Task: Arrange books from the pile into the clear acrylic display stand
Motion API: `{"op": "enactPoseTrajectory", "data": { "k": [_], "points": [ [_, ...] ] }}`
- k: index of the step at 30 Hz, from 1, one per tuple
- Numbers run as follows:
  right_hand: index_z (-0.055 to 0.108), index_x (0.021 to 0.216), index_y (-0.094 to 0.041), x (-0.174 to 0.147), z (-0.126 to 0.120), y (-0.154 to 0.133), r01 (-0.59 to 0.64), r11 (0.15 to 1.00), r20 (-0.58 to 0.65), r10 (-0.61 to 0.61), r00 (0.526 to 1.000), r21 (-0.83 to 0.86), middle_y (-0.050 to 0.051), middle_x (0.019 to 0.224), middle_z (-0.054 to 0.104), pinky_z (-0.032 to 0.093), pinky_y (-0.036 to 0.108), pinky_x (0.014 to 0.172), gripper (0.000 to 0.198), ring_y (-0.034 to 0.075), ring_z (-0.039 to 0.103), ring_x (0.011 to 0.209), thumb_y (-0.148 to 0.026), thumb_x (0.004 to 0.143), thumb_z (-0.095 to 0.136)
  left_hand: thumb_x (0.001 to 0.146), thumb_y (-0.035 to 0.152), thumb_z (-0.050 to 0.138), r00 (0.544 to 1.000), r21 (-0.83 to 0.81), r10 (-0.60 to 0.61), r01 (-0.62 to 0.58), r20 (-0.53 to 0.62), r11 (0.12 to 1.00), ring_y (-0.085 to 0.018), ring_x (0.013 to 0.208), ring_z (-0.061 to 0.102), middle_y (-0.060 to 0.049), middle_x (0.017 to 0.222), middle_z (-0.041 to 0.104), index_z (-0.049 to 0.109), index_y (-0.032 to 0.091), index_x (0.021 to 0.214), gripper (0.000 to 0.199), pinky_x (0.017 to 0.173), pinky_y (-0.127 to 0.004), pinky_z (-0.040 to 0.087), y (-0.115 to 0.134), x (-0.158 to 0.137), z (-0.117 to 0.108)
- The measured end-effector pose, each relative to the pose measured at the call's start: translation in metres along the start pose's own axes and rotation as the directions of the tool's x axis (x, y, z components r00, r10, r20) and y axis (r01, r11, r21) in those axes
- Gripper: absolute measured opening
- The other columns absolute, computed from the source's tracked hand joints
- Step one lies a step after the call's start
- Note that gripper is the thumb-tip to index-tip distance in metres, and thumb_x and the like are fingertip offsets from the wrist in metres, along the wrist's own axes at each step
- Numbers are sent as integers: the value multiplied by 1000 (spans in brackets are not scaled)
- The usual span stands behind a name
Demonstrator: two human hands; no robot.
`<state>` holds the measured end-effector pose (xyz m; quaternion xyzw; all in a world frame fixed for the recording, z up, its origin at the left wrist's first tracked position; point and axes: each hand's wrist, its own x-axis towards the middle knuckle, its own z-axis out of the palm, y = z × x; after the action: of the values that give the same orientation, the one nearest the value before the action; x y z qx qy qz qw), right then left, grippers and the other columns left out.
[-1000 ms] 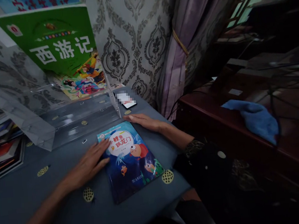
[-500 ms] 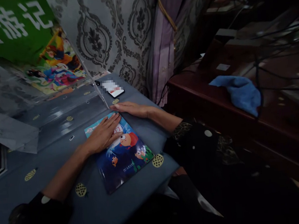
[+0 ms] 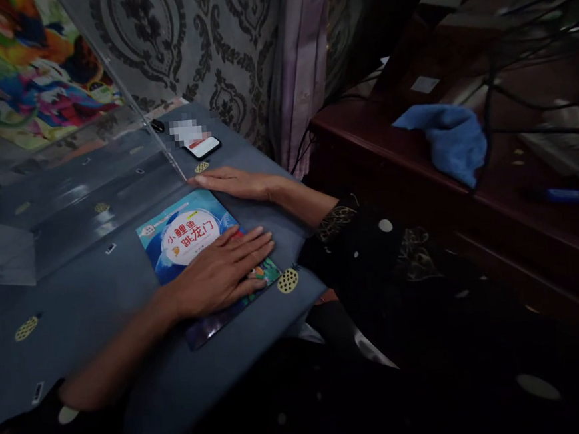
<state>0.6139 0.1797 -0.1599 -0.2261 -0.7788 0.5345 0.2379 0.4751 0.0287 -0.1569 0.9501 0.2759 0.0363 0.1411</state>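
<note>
The blue picture book [image 3: 190,233] lies flat on the table [image 3: 76,307], directly beneath the left grip [image 3: 218,276], so from where I stand that hand is plainly the nearer one. The left grip is spread out flat, palm down over the lower half of the cover, with its fingers straight and slightly apart. They reach past the book's right edge, with nothing pinched between them.

The book's long axis runs away from the person, leaning off to the left at the far end, and the left grip lies across that line rather than along it. So the title and the pale oval around it show just beyond the knuckles, and a strip of dark cover shows on the near side.

The right grip [image 3: 236,181] is stretched out just beyond the book's top right corner, fingers close together and pointing left, closed on nothing. Its fingertips end at the foot of the clear stand [image 3: 172,158]; whether they touch it or stop just short, I can't tell in this dim light. A phone [image 3: 202,148] lies just past the right grip.
</note>
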Motion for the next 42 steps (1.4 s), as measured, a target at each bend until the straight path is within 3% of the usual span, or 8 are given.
{"op": "enactPoseTrajectory", "data": {
  "k": [5,19,25,31,33,36,39,42],
  "points": [
    [71,111,-22,-1,0,1,-41,999,-10,41,999,10,4,134,66,33,45,121,37,25,49,136,-53,95,57,105,52,28,998,15,62,-63,17,998,-19,152,21,-8,162,32,21,20,158,63,125,-44,0,19,0,8],
    [57,139,-22,1,1,26,84,995,100,-78,992,-61,7,150,53,32,48,120,57,26,49,138,-56,93,57,99,48,51,999,-102,34,-32,13,994,-24,150,28,-11,159,37,36,16,152,64,125,-45,-5,40,-9,6],
    [56,141,-24,-3,5,26,139,971,106,-120,987,-193,6,155,46,28,52,122,58,26,39,145,-56,93,57,101,46,47,999,-99,-49,49,2,994,-24,150,28,-12,159,37,37,13,151,61,125,-43,1,50,-26,3],
    [53,142,-23,-9,13,24,197,892,108,-168,980,-407,9,156,44,33,53,120,52,26,40,145,-49,98,49,103,47,42,969,-171,-218,196,-120,966,-23,150,30,-10,159,38,29,17,156,62,127,-42,13,40,-53,9],
    [52,143,-19,-11,17,23,194,837,110,-160,981,-512,12,155,43,30,56,120,52,27,38,146,-46,99,48,104,47,38,921,-251,-342,292,-185,923,-24,149,31,-9,159,39,29,20,156,59,125,-44,21,22,-65,11],
    [50,143,-14,-12,28,16,175,717,109,-138,984,-675,17,154,44,22,64,120,50,31,34,148,-40,100,49,104,51,33,738,-462,-590,420,-326,781,-26,146,37,-10,159,38,37,22,152,57,121,-46,30,-14,-82,8],
    [50,143,-14,-12,49,-1,245,620,192,-151,970,-745,18,155,43,19,65,120,48,30,32,148,-36,101,49,102,57,34,580,-643,-712,377,-397,666,-27,141,44,-11,152,50,48,20,145,59,119,-45,31,-43,-93,3],
    [47,146,-13,-19,83,-20,379,609,366,-152,918,-696,17,157,39,21,56,123,52,27,30,150,-40,102,47,99,61,35,496,-734,-748,279,-441,619,-28,137,48,-12,146,55,55,17,138,62,117,-45,34,-56,-96,-1]
  ]
}}
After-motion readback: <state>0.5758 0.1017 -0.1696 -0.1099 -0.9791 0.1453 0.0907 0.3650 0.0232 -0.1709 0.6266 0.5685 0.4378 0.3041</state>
